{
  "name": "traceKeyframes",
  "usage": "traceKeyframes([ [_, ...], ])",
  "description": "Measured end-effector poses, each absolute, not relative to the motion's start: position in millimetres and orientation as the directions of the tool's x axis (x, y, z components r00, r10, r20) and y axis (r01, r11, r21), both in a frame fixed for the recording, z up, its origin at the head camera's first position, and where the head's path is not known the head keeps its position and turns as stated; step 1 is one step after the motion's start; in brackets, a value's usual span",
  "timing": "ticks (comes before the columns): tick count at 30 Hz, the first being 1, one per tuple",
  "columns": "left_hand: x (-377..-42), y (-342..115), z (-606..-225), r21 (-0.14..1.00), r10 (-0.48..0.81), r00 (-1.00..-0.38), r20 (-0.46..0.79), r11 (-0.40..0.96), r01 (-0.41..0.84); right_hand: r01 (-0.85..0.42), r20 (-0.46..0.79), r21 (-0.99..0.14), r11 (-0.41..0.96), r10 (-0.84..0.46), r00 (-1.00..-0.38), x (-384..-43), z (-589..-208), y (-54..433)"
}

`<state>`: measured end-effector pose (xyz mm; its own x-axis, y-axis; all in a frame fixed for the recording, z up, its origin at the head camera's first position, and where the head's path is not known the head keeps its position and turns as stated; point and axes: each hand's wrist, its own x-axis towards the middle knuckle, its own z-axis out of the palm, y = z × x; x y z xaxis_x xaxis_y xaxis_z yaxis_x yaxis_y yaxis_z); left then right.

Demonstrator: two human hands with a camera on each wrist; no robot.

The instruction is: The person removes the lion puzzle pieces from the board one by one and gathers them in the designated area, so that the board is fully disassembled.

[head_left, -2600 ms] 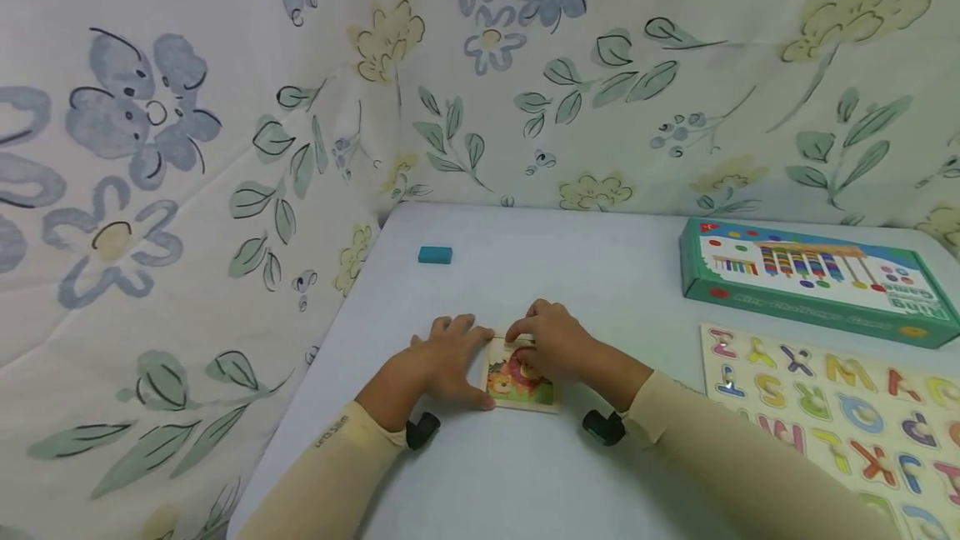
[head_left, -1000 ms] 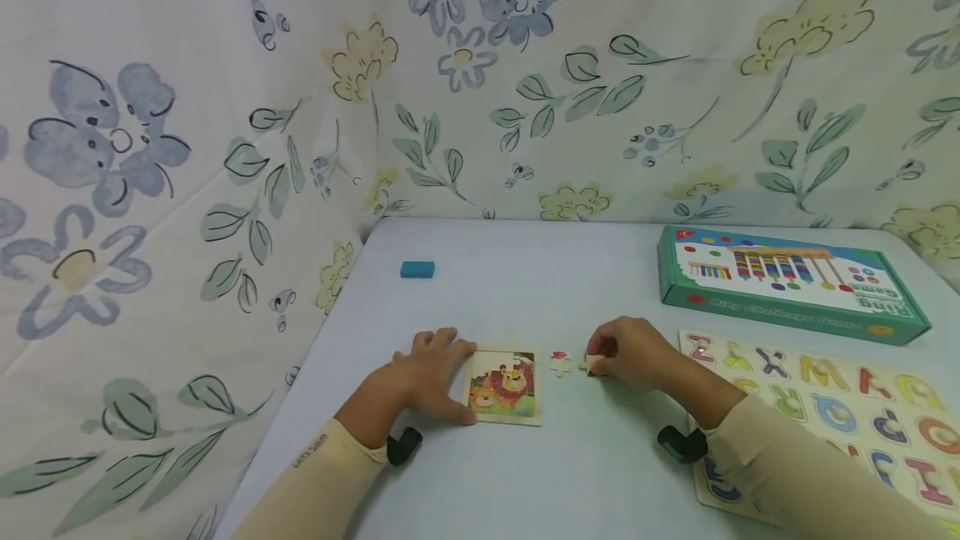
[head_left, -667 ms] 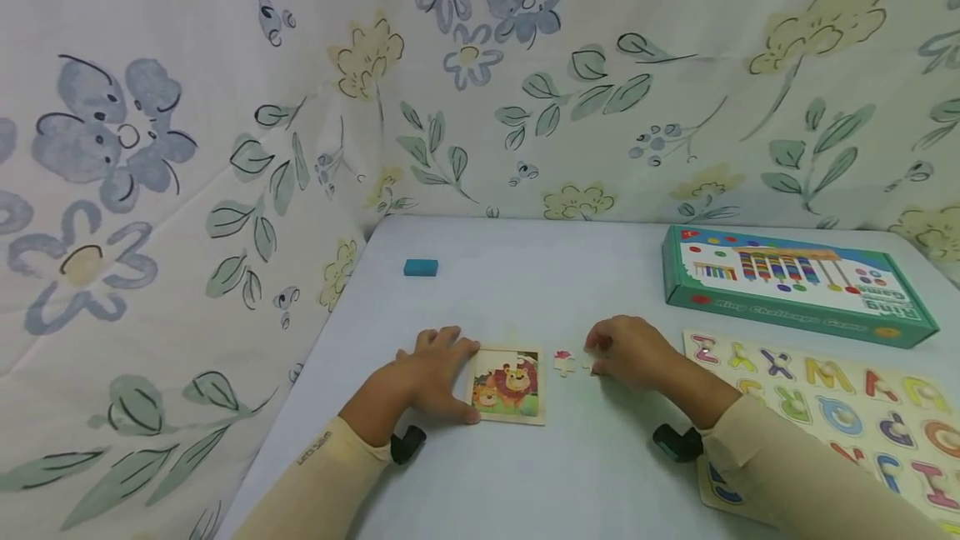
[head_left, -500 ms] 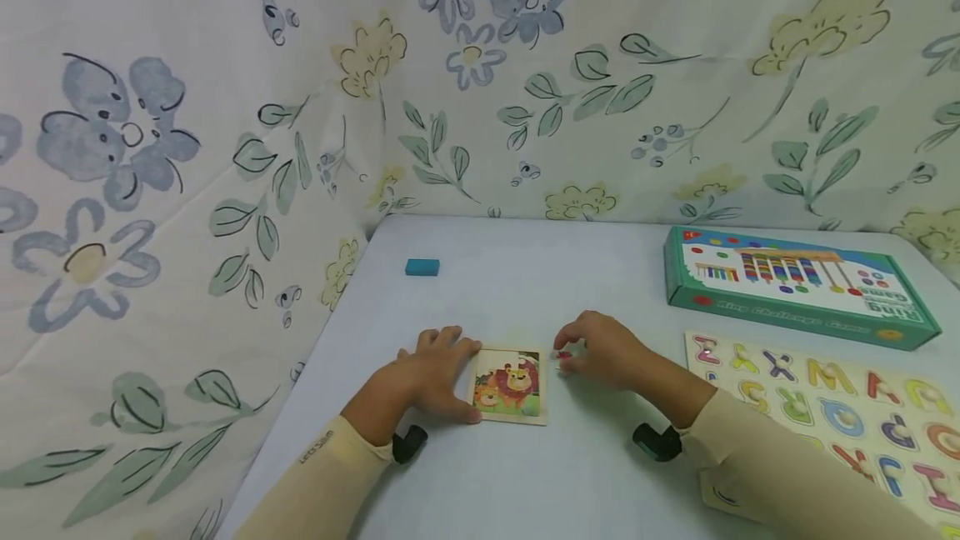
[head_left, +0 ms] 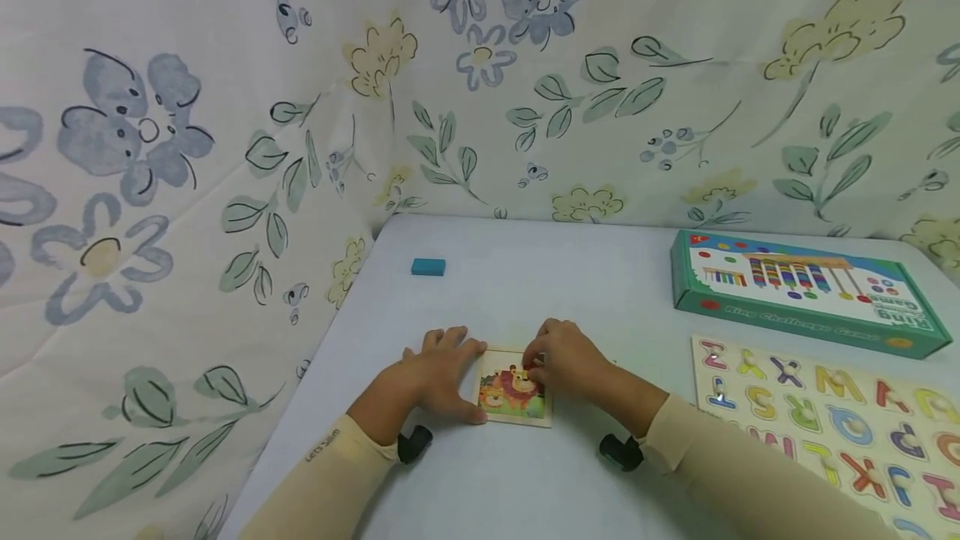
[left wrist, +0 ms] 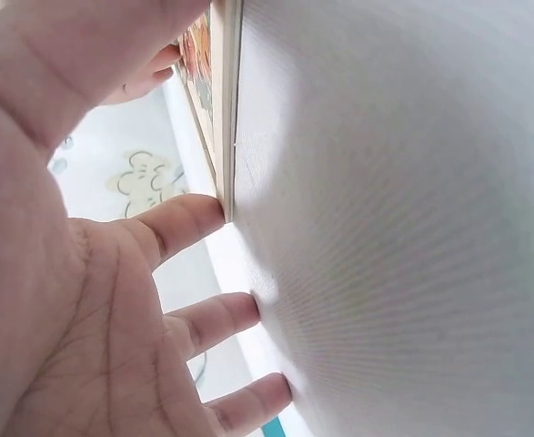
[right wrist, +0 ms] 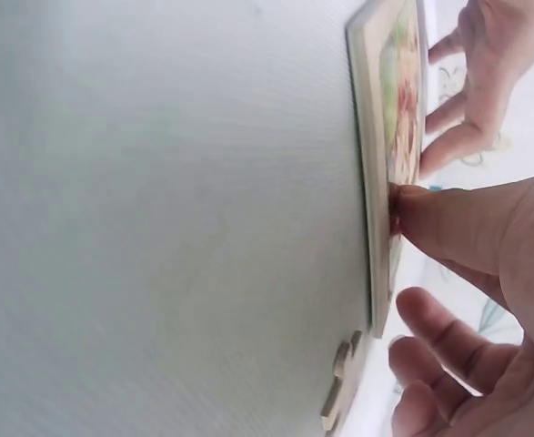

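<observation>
A small wooden jigsaw puzzle (head_left: 517, 421) with a lion picture lies in its frame on the table. My left hand (head_left: 438, 377) spreads along its left side, thumb and index finger touching the frame's corners; in the left wrist view the other fingers extend past it onto the table. My right hand (head_left: 573, 361) is over the puzzle's upper right part. Thumb and index finger pinch a puzzle piece (right wrist: 395, 209) at the picture's surface, mostly hidden behind the thumb. Another loose puzzle piece (right wrist: 342, 382) lies on the table beside the frame.
To the right lies a wooden alphabet board (head_left: 806, 390), partly under the right sleeve. Behind it stands a green Ring Challenge Game box (head_left: 810, 290). A small blue block (head_left: 428, 267) sits toward the back left. Floral cloth (head_left: 480, 148) hangs behind and left of the table.
My right hand has let go of one loose piece, moved left to the red-topped piece, and brought it over the puzzle. My left hand stays at the frame; the head view has shifted slightly.
</observation>
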<state>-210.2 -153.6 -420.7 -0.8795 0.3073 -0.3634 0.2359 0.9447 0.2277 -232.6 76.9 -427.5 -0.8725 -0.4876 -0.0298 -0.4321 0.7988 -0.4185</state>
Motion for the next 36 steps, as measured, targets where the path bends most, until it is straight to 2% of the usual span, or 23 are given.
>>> traceKeyframes([
  [14,-208,-152,-417,0.235,0.312,-0.879,-0.362,0.943,0.238,-0.481,0.068,-0.391,0.785,-0.497,-0.865,-222,-429,80],
  [16,-208,-152,-416,0.238,0.314,-0.878,-0.360,0.941,0.240,-0.462,0.066,-0.418,0.782,-0.481,-0.874,-221,-428,81],
  [21,-207,-152,-416,0.241,0.315,-0.880,-0.357,0.941,0.239,-0.368,0.021,-0.574,0.732,-0.436,-0.900,-224,-419,90],
  [24,-207,-151,-418,0.243,0.322,-0.878,-0.355,0.938,0.246,-0.338,0.017,-0.628,0.700,-0.422,-0.906,-226,-412,107],
  [28,-208,-149,-418,0.241,0.326,-0.874,-0.359,0.938,0.251,-0.285,-0.007,-0.647,0.707,-0.380,-0.925,-230,-401,146],
  [36,-208,-150,-415,0.236,0.308,-0.873,-0.379,0.944,0.230,-0.163,-0.188,-0.635,0.756,-0.355,-0.916,-233,-400,217],
])
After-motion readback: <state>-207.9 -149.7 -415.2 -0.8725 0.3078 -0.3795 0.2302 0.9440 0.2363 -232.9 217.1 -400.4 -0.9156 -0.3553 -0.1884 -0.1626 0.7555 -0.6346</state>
